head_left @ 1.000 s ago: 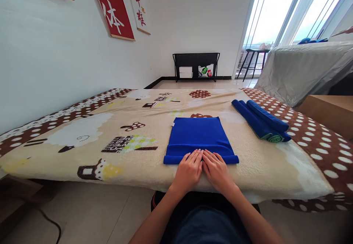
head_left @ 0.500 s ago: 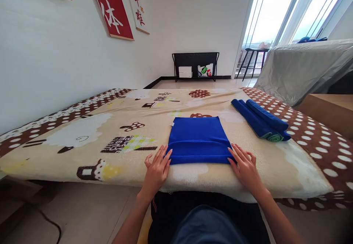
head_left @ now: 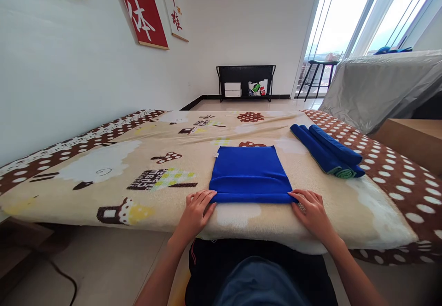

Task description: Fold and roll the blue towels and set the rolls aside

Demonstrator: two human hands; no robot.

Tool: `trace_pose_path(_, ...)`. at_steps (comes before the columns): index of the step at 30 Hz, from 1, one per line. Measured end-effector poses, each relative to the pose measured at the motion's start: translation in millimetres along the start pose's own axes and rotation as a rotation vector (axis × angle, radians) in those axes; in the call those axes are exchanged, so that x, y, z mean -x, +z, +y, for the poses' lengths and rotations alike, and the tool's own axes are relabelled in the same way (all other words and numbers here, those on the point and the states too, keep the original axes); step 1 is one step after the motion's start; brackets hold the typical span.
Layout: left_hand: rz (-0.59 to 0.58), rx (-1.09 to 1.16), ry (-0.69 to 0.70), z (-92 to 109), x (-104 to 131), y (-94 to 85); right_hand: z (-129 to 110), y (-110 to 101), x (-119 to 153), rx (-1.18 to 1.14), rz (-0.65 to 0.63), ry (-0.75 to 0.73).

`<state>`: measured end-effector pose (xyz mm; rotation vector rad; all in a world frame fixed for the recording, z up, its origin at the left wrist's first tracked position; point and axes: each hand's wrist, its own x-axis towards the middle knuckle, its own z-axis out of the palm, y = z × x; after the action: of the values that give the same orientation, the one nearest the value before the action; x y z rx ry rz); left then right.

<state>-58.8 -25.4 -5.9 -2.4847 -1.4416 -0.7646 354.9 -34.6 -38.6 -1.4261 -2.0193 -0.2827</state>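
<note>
A blue towel (head_left: 247,167) lies spread in front of me, its near edge turned over into a narrow roll and a small white tag at its far left corner. At the left end of that roll, my left hand (head_left: 198,211) is closed, fingers on top and thumb on the near side. My right hand (head_left: 310,209) grips the right end in the same way. Off to the right lie several rolled blue towels (head_left: 326,151) side by side; one shows a green spiral end.
A cream patterned blanket (head_left: 138,167) with a brown dotted border covers the bed under the towels. Beyond stand a black rack (head_left: 246,73) by the wall and a dark stool (head_left: 319,68). On the right are a grey-covered piece of furniture (head_left: 386,80) and a cardboard box (head_left: 410,135).
The near edge of the towel has become a tighter, rounder roll. My fingers have gone from lying flatter on the towel's sides to curling around the roll's ends.
</note>
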Motion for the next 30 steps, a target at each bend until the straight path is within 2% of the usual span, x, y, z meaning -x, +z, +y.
trace_pose_path(4, 0.001, 0.036, -0.024, -4.1, -2.6, 0.7, 6.2, 0.8, -0.8, -0.058, -0.035, 0.042)
trace_pose_path(9, 0.017, 0.097, -0.028, -8.0, 3.1, -5.9, 9.5, -7.9, -2.0, -0.081, -0.103, 0.037)
trace_pose_path(13, -0.062, 0.204, -0.074, -7.2, 0.9, -12.6, 8.3, -12.6, -5.9, -0.119, -0.149, 0.041)
trace_pose_path(20, -0.121, 0.300, -0.199, -5.4, -17.4, -12.2, 9.6, -3.4, -16.9, -0.163, -0.126, 0.149)
trace_pose_path(25, -0.223, 0.450, -0.208, -13.4, -18.9, -22.1, 17.3, -7.7, -16.9, -0.284, -0.184, 0.147)
trace_pose_path(30, -0.238, 0.436, -0.211, -15.9, -18.6, -24.8, 18.9, -11.2, -18.6, -0.289, -0.246, 0.120)
